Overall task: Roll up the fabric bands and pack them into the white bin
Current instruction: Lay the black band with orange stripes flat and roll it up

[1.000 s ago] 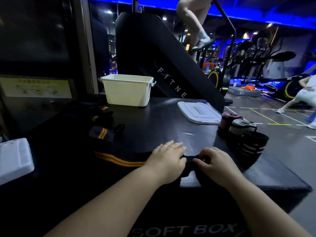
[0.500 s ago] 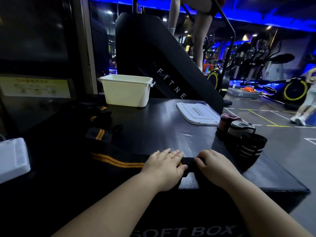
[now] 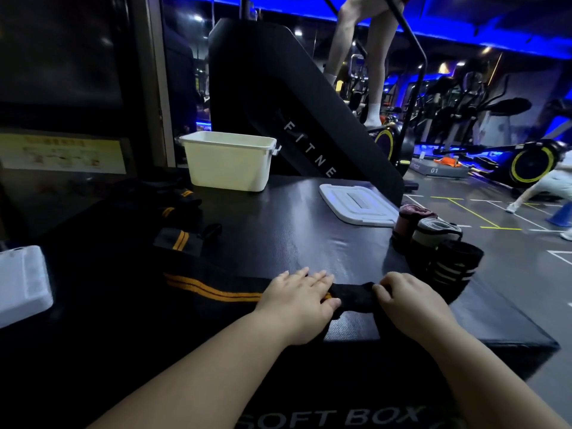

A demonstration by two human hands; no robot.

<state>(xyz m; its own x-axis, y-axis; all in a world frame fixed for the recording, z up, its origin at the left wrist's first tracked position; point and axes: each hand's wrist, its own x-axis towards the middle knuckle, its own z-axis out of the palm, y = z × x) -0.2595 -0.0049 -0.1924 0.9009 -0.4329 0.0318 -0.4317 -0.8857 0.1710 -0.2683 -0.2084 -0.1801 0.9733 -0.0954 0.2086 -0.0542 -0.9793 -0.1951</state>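
A black fabric band with two orange stripes lies flat along the near edge of the black soft box. My left hand presses on it with straight fingers. My right hand has its fingers curled round the band's black right end. The white bin stands open at the back of the box, well beyond both hands. Three rolled bands stand upright at the right edge. More black bands with orange stripes lie in a heap at the left.
The white bin lid lies flat at the back right. A white object sits at the far left. A black stair machine rises behind the box, with a person's legs on it. Gym floor drops away to the right.
My hands have moved slightly apart, so more of the band's black end shows between them. The band and the bin stay where they were. The camera has shifted a little.
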